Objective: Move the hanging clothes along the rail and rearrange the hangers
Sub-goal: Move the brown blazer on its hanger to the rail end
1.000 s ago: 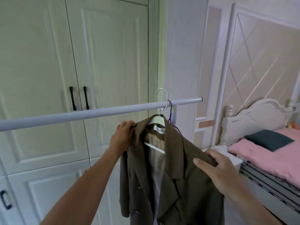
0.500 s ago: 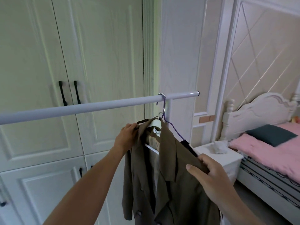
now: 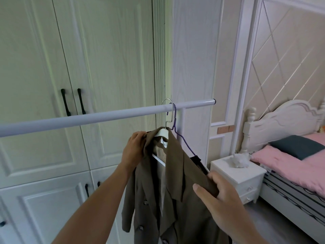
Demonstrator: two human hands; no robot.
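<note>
Two shoulders of the limp brown jacket [image 3: 177,182], hung near the right end of the rail [image 3: 105,115], are pinched by left hand [image 3: 135,147] and right hand [image 3: 224,198]; soft cloth likely slips; the stiff white hanger [image 3: 162,132] offers surer hold.

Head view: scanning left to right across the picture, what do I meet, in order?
From the left: black door handles → left hand → silver hanger hook → white nightstand → dark pillow. The brown coat and right hand overlap these, so they are left out.
</note>
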